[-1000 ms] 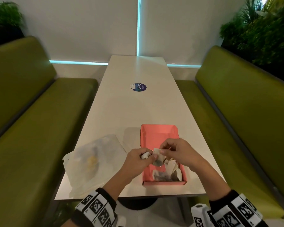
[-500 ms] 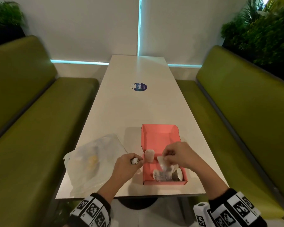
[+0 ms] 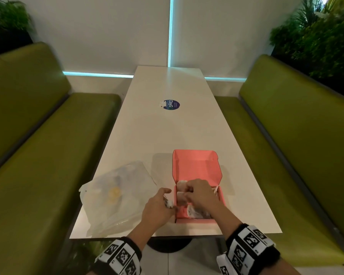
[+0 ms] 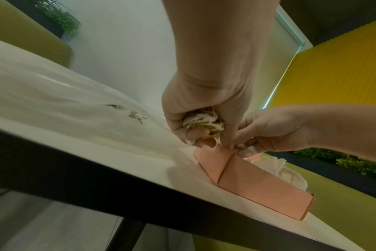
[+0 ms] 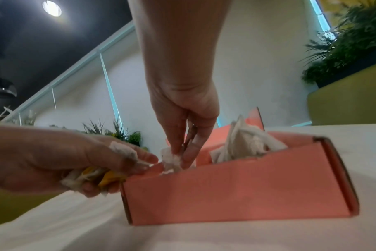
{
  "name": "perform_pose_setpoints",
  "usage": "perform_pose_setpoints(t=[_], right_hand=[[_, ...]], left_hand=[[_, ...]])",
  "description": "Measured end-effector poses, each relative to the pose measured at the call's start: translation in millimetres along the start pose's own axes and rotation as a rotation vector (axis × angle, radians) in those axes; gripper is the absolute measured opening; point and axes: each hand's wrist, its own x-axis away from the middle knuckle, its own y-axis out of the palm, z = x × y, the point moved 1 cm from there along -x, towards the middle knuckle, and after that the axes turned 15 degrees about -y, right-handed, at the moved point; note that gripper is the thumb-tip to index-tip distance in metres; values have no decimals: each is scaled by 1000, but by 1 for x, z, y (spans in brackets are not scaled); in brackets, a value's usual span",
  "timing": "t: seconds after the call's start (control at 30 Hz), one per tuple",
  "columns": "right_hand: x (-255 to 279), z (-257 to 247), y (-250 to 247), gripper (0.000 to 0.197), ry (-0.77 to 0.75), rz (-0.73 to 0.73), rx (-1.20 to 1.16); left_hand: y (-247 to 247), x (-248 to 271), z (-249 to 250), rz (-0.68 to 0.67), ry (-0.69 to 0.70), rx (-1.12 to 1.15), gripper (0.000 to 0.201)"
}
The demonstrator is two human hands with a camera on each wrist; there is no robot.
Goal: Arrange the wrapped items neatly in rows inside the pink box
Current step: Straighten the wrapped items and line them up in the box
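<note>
The pink box [image 3: 195, 221] lies open near the table's front edge, its lid [image 3: 196, 165] folded back. White wrapped items [image 3: 197, 212] lie loosely in its near end, and one [image 3: 181, 184] stands at its far left. My right hand [image 5: 182, 153] reaches down into the box's left side and pinches a white wrapped item [image 5: 169, 158] between thumb and fingers. My left hand [image 4: 204, 134] hovers just outside the box's left wall [image 4: 213, 159], gripping a crumpled bundle of white and yellow wrapped items [image 4: 201, 121].
A clear plastic bag [image 3: 115, 195] with something yellow inside lies on the white table [image 3: 157, 135] left of the box. A round blue sticker [image 3: 171, 104] sits mid-table. Green benches [image 3: 38, 155] run along both sides, with plants behind them.
My right hand has come down into the box's left side with a wrapped item, next to one standing there. My left hand drew away leftward, then came back to the box's left wall.
</note>
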Motion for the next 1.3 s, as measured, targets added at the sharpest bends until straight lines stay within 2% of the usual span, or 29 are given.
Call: perform_pose_setpoints(t=[0.1,0.2,0.3,0.37,0.43,0.53,0.57,0.67,0.8,0.97,1.03,1.1,1.17,1.2,1.23,1.3], right_hand=[[-9,4,12,10,57,141,-38],[-14,4,18,3,39,204,16],[-12,7,17,17,6,241,33],[-11,12,15,15,7,177,72],[-10,18,11,11,12,43,152],[-3,19,8,25,-74,-247,415],[0,16,9,26,-123,-301,480],[6,12,14,26,-253,-349,597],[11,7,10,22,-277,-357,619],[13,-4,-26,11,-210,-267,474],[13,-4,-48,12,-166,-241,363],[11,-4,-69,12,-149,-92,289],[13,-6,-83,22,-144,165,229],[16,-9,-88,23,-148,203,208],[20,-13,-91,25,-165,127,188],[29,-20,-92,25,-195,-228,99]], left_hand=[[0,0,0,1,6,0,59],[0,1,0,-3,-2,13,59],[-1,3,0,9,-6,16,58],[-2,3,1,12,-8,12,59],[-2,3,1,7,-11,6,60],[-2,4,2,3,-17,-4,59],[-3,4,3,6,-19,-6,59],[-3,5,3,16,-17,-23,55],[-2,6,3,22,-16,-39,51],[-3,6,1,-6,2,-14,47],[-5,6,2,-4,24,5,41],[-9,6,6,11,46,47,31],[-13,7,10,33,76,122,21],[-15,7,12,42,95,167,18],[-16,7,14,49,113,206,16],[-21,9,19,57,148,264,11]])
